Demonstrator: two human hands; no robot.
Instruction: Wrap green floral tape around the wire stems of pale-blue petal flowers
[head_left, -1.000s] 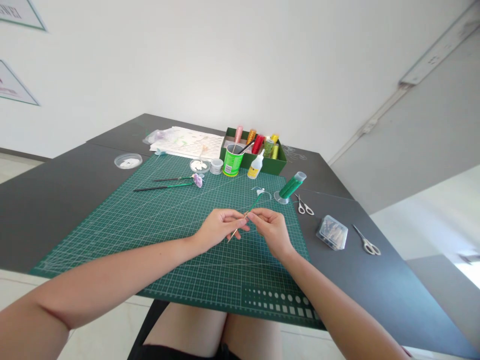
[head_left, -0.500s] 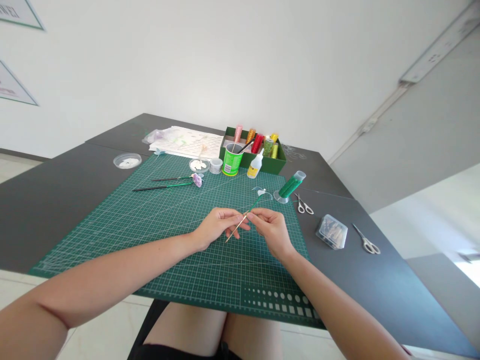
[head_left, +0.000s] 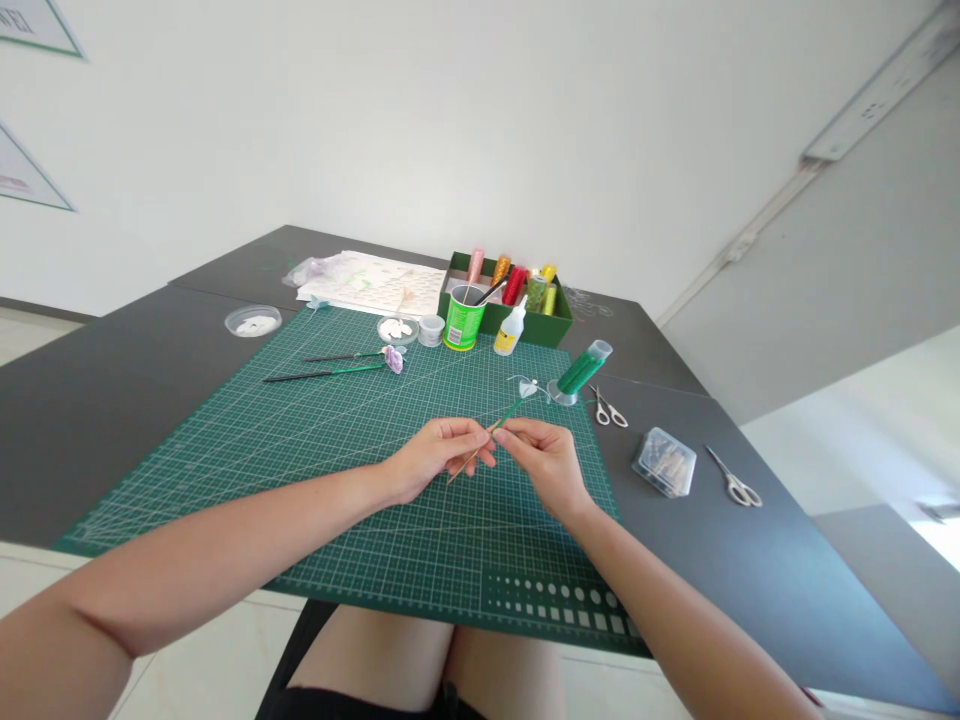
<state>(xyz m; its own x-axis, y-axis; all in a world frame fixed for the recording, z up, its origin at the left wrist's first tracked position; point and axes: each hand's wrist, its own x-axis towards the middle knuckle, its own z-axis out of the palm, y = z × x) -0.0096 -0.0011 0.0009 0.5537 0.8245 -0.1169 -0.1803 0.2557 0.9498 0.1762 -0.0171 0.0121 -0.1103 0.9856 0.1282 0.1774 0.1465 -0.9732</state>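
Observation:
Over the green cutting mat (head_left: 360, 430), my left hand (head_left: 439, 455) and my right hand (head_left: 544, 460) meet, both pinching one thin flower stem (head_left: 511, 410). The stem slants from lower left to upper right. Its lower end is bare and wood-coloured, and the part beyond my fingers is green. At its far end sits a small pale flower head (head_left: 529, 388) with thin wire-like loops at its sides. My fingertips hide the spot where the green part begins. Just beyond the flower head leans a spool of green thread (head_left: 583, 370).
Behind are a glue bottle (head_left: 510, 330), a green can (head_left: 465, 318) and a box of coloured spools (head_left: 555, 328). Two stems with a purple flower (head_left: 393, 360) lie left. Small scissors (head_left: 607, 408), a clear plastic box (head_left: 664, 463) and larger scissors (head_left: 735, 480) lie right.
The stem has turned a little between my fingers, and its flower head has shifted slightly up and to the right. Both hands keep nearly the same place.

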